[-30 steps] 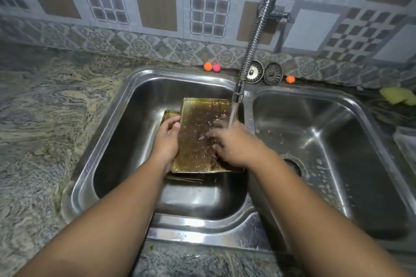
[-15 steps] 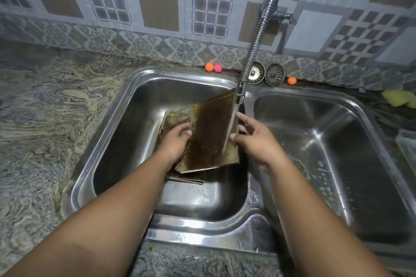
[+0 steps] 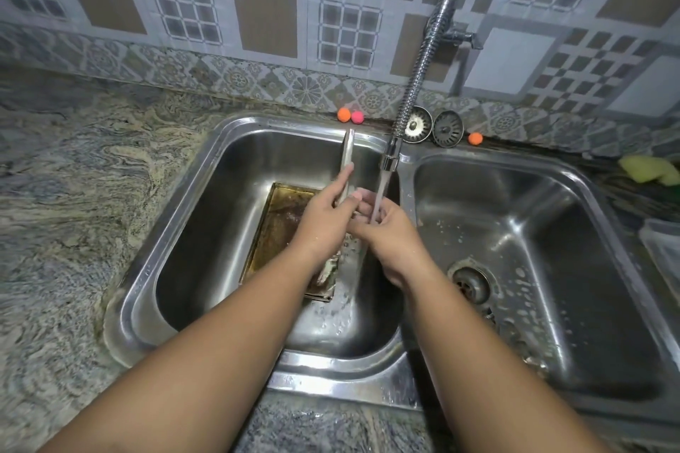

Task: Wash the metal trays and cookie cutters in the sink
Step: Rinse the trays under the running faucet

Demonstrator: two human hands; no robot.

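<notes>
Two hands keep fingers clamped on the thin upright metal tray; turn its stained face into the tap stream.

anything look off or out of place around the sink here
Two sink strainers sit out on the back ledge, leaving the right basin's drain uncovered. The tray lying in the left basin is brown with baked-on residue.

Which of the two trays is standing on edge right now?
The tray held upright between both hands, seen edge-on beside the water stream. The other, brown-stained tray lies flat on the left basin's floor.
</notes>
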